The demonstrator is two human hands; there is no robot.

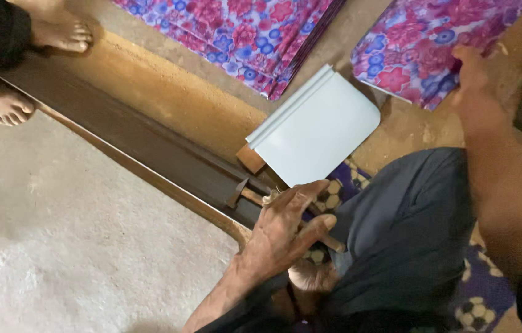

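My left hand (285, 231) lies over the wooden handle of a hammer (239, 192), fingers curled around it. The hammer's dark head rests on a long dark metal rail (119, 139). Just beyond the hand, a pale grey sheet-metal piece (316, 129) with one rounded corner lies flat, a small wooden block (250, 159) at its near corner. My right hand (472, 71) reaches far right to the edge of a floral-printed sheet stack (415, 43). It is blurred and its fingers are not clear. My knee in dark grey trousers (409, 228) lies between the arms.
A second stack of floral-printed sheets (242, 31) lies at the top centre. Another person's bare feet (57, 34) stand at the top left by the rail's far end. Grey concrete floor (76, 234) spreads left. A patterned purple mat (483, 290) lies under me.
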